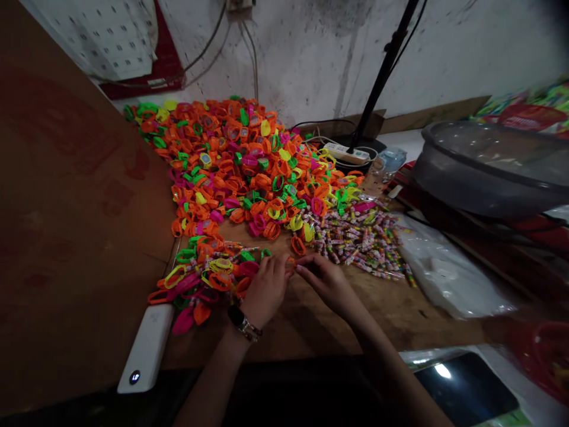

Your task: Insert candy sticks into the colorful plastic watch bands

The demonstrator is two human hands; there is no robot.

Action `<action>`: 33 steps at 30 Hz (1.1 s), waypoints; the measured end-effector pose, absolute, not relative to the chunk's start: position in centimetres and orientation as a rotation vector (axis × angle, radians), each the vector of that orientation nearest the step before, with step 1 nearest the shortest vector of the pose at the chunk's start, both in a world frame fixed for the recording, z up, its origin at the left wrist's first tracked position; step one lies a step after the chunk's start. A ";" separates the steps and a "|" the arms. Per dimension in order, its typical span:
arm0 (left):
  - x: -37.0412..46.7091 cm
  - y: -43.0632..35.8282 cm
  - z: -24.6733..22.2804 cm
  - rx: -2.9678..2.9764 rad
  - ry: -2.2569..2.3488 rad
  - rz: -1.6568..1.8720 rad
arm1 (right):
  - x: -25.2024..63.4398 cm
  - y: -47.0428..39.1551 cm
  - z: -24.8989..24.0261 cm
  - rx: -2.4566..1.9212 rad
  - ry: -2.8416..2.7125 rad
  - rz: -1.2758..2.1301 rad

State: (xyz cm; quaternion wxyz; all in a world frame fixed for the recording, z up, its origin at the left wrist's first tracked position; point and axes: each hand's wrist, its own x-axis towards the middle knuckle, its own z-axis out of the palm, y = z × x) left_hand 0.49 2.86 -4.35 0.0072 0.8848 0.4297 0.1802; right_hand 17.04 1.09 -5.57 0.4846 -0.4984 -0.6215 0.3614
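My left hand and my right hand meet over the front of the table, fingertips closed around a small orange toy watch. Most of it is hidden by my fingers. Behind them rises a large heap of toy watches in orange, green, yellow and pink. Just left of my left hand lies a smaller pile of toy watches with thin wrapped sticks among them. Many wrapped candy-like sticks with printed film lie beyond my right hand.
A tall cardboard box walls off the left side. A white power bank lies at the front left edge. To the right are clear plastic bags, a grey basin and a dark tablet. A power strip sits by a black pole.
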 end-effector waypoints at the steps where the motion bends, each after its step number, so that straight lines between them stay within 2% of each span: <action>1: 0.5 2.8 -4.5 2.763 1.347 0.567 | 17.0 1.1 -5.6 -1.234 -1.526 0.868; 7: -0.1 2.4 -5.6 2.803 1.298 0.511 | 16.2 0.9 -6.4 -1.321 -1.701 0.905; 14: -1.1 0.7 -7.2 2.850 1.356 0.314 | 13.9 0.5 -10.0 -1.425 -1.704 0.964; 18: -2.1 0.8 -5.7 2.730 1.473 0.125 | 13.6 0.7 -11.3 -1.408 -1.742 0.918; 22: -3.8 2.8 -3.0 2.587 1.849 -0.028 | 16.9 1.9 -11.3 -1.566 -1.707 0.704; 24: -3.9 4.6 -2.2 2.506 1.943 0.044 | 19.1 2.4 -11.3 -1.788 -1.755 0.448; 27: -2.8 8.1 -2.1 2.239 1.982 0.334 | 21.2 2.8 -11.8 -2.038 -1.943 0.094; 33: -0.3 14.0 -3.5 1.893 1.986 0.721 | 22.3 3.4 -13.0 -1.963 -2.166 -0.093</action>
